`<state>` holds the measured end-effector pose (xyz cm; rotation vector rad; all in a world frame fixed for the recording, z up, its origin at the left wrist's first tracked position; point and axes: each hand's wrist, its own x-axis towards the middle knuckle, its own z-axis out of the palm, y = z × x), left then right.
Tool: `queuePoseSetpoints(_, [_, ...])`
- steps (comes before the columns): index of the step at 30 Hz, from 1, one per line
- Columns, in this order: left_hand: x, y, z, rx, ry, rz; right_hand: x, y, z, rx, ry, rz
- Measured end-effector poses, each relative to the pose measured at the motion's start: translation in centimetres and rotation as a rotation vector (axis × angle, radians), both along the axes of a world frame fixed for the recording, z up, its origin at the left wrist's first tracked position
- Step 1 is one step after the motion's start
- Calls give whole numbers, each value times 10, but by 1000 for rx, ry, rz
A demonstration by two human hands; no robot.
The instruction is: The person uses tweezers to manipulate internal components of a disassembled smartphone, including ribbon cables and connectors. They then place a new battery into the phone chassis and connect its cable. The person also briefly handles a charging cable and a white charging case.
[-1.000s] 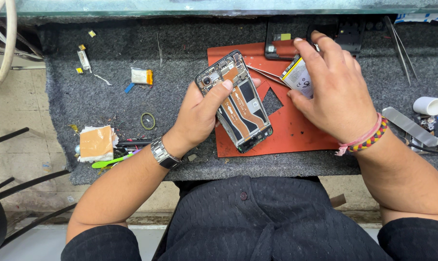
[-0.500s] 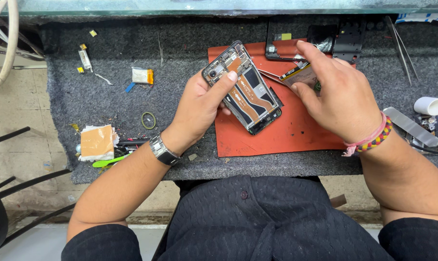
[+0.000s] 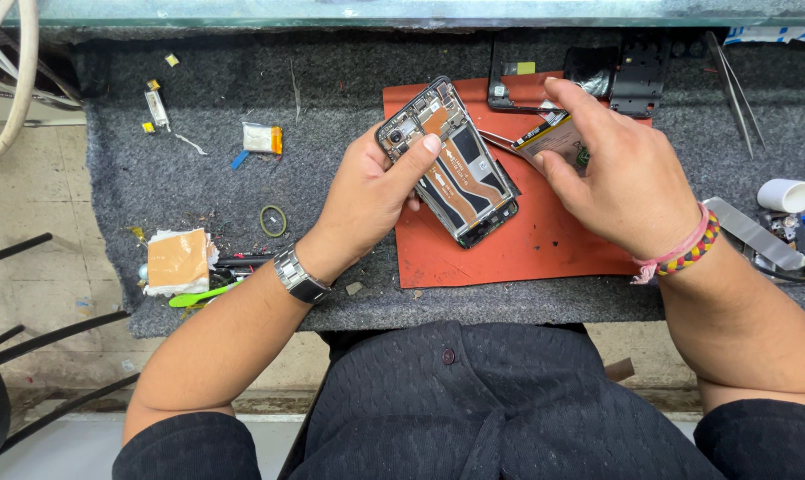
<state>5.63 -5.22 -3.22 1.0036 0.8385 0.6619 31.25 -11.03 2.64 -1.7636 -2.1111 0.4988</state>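
Opened phone [image 3: 451, 169] in left hand [image 3: 367, 200], battery [image 3: 558, 138] in right hand [image 3: 624, 182].

The bare stretch of the red mat [image 3: 527, 249] below the opened phone [image 3: 449, 162] leaves room to pass. Behind it, a black frame [image 3: 509, 89] and a black cover [image 3: 638, 76] crowd the mat's far edge. On the grey felt [image 3: 207, 191], a rubber ring [image 3: 273, 220] and a small battery [image 3: 262, 139] lie well apart, with open felt between them.
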Motion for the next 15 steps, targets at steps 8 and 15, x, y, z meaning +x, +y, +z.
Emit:
queuePoseSetpoints(8, [-1,0,0,23,15,-7,0,-1,-2,-30,-30,-8])
queuePoseSetpoints(15, [-1,-1,1,19,25,-7,0,-2,-2,-31,-42,-1])
